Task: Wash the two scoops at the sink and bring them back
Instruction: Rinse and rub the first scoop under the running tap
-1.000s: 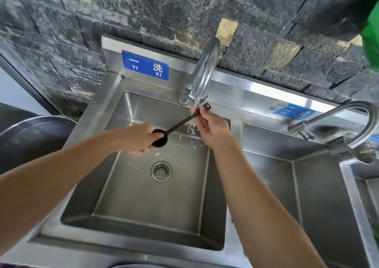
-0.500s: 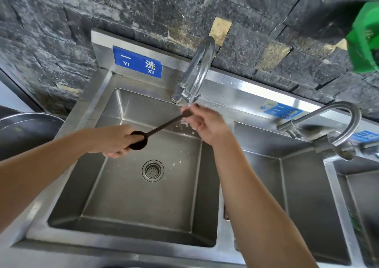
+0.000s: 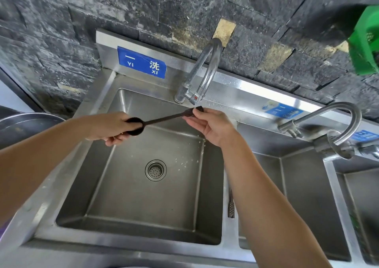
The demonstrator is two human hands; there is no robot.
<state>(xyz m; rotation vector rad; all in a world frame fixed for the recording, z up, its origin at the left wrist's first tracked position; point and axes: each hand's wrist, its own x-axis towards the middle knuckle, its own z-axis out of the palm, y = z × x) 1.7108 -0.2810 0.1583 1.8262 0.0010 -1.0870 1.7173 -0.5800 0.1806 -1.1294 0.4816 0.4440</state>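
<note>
A dark long-handled scoop point(image 3: 164, 120) is held level over the left steel sink basin point(image 3: 131, 196), just under the faucet spout point(image 3: 207, 70). My left hand point(image 3: 111, 128) grips its round bowl end, thumb inside the bowl. My right hand point(image 3: 213, 125) pinches the far end of the handle right below the faucet's outlet. Whether a second scoop lies against this one I cannot tell. Water drops speckle the basin's right side near the drain point(image 3: 155, 170).
A second basin point(image 3: 297, 196) with its own curved faucet point(image 3: 336, 124) lies to the right, a third beyond it. A large steel pot rim point(image 3: 28, 117) sits at the left. A green object point(image 3: 365, 41) hangs at the upper right. A dark stone wall stands behind.
Both hands have kept hold of the scoop; it has levelled out from a steeper tilt, its handle end still under the spout. My view shifted slightly.
</note>
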